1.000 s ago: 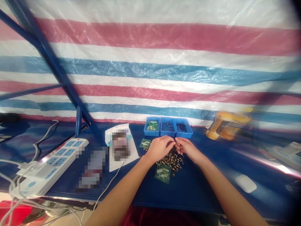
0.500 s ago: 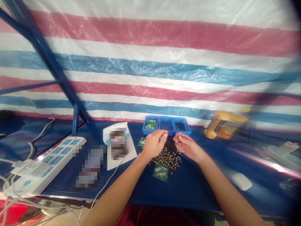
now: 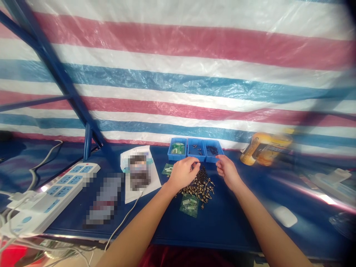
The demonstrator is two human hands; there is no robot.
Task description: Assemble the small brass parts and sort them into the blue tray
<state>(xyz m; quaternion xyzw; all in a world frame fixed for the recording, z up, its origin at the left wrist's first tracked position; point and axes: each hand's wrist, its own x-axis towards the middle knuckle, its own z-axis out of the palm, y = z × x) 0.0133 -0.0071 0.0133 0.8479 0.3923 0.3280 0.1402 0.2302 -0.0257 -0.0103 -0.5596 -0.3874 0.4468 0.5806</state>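
My left hand (image 3: 184,172) is closed in a pinch over the left side of a pile of small brass-coloured, screw-like parts (image 3: 204,188). Whatever its fingertips hold, if anything, is too small to make out. To the right of the pile, my right hand (image 3: 227,170) has its fingers curled together, its index fingertip close to the front of the right blue bin (image 3: 219,146); its grip is hidden too. Dark screws lie in that bin. The middle blue bin (image 3: 197,141) holds a few small parts, and the left blue bin (image 3: 172,154) holds green packets.
Green packets (image 3: 189,206) lie before and left of the pile. Leftward are a white printed bag (image 3: 155,178), a blurred-out item (image 3: 107,200) and a white power strip (image 3: 66,185) with cables. Rightward stand yellow bottles (image 3: 254,148) and a white rounded object (image 3: 285,216).
My right hand has moved a little right, away from my left hand, and its fingers have curled further. My left hand stays nearly in place, still pinched. The view has shifted slightly.
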